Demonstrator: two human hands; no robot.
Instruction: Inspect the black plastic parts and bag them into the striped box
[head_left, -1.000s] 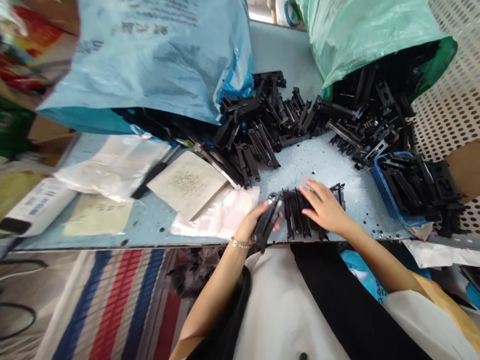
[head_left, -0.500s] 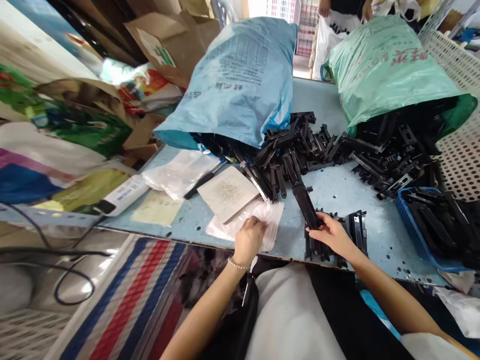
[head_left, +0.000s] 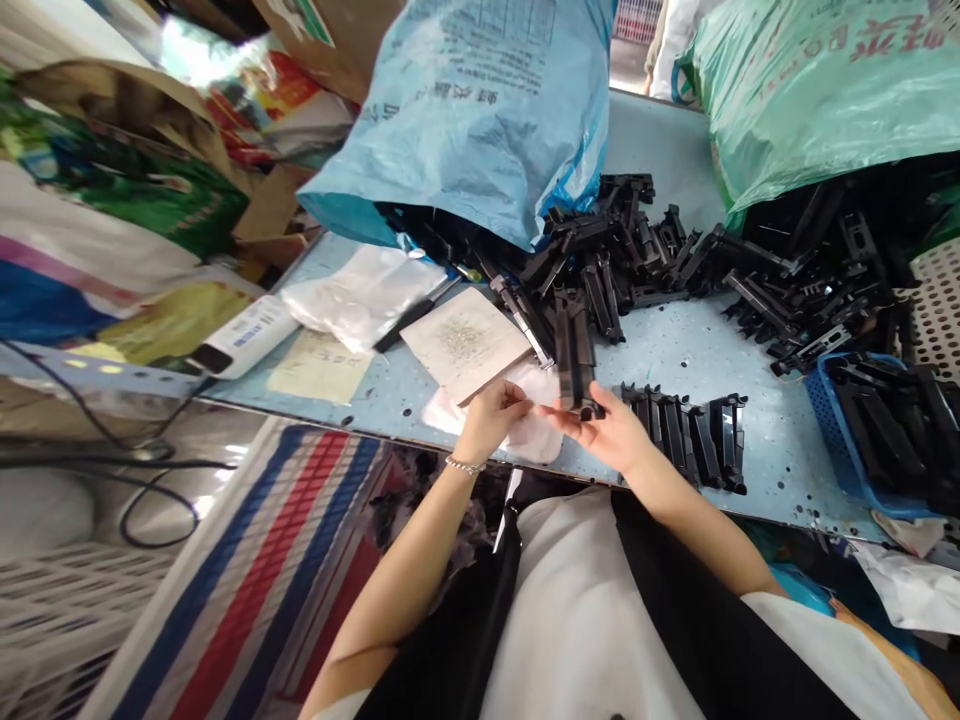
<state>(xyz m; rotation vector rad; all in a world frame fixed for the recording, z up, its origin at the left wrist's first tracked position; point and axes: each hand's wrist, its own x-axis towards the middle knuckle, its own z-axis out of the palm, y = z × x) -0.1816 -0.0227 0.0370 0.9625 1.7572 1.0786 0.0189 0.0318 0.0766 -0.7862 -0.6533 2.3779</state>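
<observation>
**On the Counter (head_left: 660, 345), 1 Black Part (head_left: 574, 345) Is Held**

A blue bag (head_left: 480, 120) and a green bag (head_left: 825, 90) are set at the back, with a heap of black parts (head_left: 600, 295) spilled before them. At right, a blue basket (head_left: 831, 440) is filled with similar parts. Near the front edge, a row of parts (head_left: 703, 445) is laid out. A pale tile (head_left: 461, 345) is strewn with tiny bits; beside it a plastic sheet (head_left: 536, 440) is seen.

By the right grip (head_left: 600, 430), the black part is pinched between thumb and fingers, left of the row. The left grip (head_left: 491, 425) is curled at the sheet; whether anything is pinched cannot be told.
</observation>
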